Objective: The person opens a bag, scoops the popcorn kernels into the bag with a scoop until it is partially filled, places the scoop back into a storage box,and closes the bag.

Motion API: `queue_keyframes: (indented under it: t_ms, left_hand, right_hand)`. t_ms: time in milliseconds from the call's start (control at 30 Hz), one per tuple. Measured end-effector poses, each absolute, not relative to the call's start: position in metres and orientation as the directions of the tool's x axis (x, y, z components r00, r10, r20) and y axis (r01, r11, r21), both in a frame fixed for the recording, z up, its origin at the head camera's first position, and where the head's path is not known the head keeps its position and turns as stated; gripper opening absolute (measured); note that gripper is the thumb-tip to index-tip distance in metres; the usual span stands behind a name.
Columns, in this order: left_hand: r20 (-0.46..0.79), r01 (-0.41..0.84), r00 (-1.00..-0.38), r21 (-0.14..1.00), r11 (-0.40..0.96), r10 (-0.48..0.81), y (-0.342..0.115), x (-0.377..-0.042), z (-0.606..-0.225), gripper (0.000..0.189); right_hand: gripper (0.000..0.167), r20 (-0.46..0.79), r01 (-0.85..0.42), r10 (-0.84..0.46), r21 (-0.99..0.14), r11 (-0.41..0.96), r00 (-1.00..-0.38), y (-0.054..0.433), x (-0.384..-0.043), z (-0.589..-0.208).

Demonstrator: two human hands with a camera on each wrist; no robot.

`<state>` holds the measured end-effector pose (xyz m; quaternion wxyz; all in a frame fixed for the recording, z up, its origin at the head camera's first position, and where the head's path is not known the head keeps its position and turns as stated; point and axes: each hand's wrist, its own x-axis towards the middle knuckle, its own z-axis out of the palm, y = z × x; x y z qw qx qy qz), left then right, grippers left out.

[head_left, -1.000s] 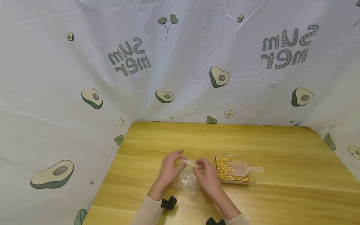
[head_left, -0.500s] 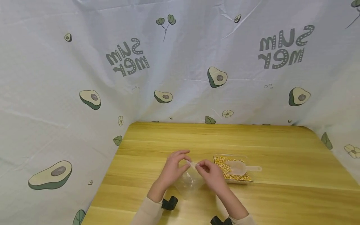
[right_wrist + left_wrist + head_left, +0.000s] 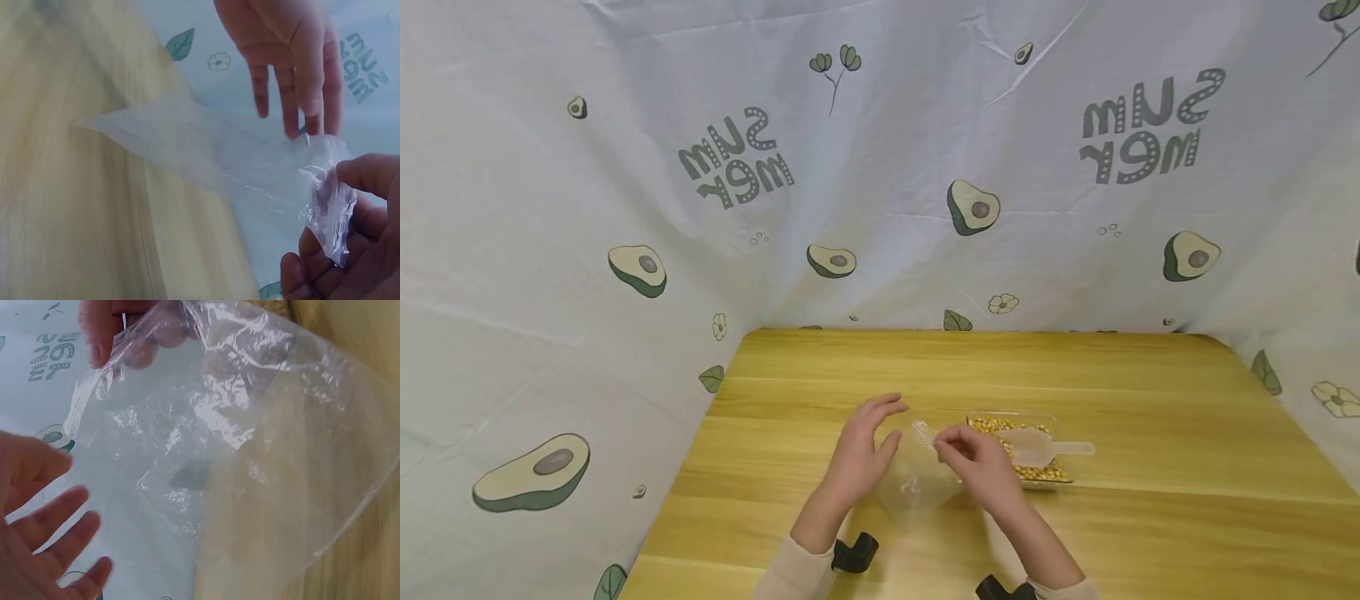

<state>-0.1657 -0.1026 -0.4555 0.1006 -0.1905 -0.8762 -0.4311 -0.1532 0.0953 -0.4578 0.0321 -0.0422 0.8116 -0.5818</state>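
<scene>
R hand (image 3: 981, 467) pinches clear plastic bag (image 3: 917, 487) by its top edge, over wood-grain worktop (image 3: 1150, 417). L hand (image 3: 859, 454) near bag, fingers loosely spread, holds nothing. Tub (image 3: 1048, 483) of corn (image 3: 1037, 473) w/ scoop (image 3: 1033, 448) sits R of bag. White cloth (image 3: 880, 167) w/ avocado prints & reversed lettering hangs behind & at sides.

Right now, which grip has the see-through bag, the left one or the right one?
The person's right grip: its thumb and fingers pinch the crumpled end of the clear bag. The left grip holds nothing, its fingers spread apart.
</scene>
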Motion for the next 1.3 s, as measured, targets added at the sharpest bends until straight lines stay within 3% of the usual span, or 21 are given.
queue_keyframes:
  t_ms: [133,300,667,967,1167,1300]
  left_hand:
    - [0.464,0.458,-0.875,0.705,0.541,0.137,-0.095,-0.162,-0.454,0.018]
    - [0.505,0.503,-0.852,0.718,0.482,0.137,-0.084,-0.159,-0.456,0.007]
    - [0.382,0.425,-0.905,0.836,0.347,0.188,-0.057,-0.152,-0.463,0.008]
    - [0.25,0.279,-0.959,0.918,0.281,0.135,-0.047,-0.152,-0.464,0.014]
    - [0.168,0.201,-0.976,0.939,0.28,0.138,-0.042,-0.151,-0.459,0.023]
    - [0.154,0.186,-0.98,0.937,0.296,0.127,-0.039,-0.149,-0.457,0.016]
  right_hand:
    - [0.014,-0.025,0.001,-0.078,-0.957,0.289,-0.997,0.098,-0.152,-0.457]
    - [0.016,-0.003,-0.008,-0.048,-0.971,0.241,-0.999,0.1,-0.15,-0.456]
    - [0.011,0.069,-0.058,0.049,-0.978,0.198,-0.996,0.105,-0.146,-0.457]
    - [0.018,0.079,-0.065,0.047,-0.964,0.259,-0.996,0.109,-0.143,-0.46]
    - [0.011,0.116,-0.09,0.052,-0.931,0.354,-0.992,0.109,-0.141,-0.461]
    - [0.01,0.119,-0.087,0.061,-0.923,0.375,-0.991,0.11,-0.14,-0.463]
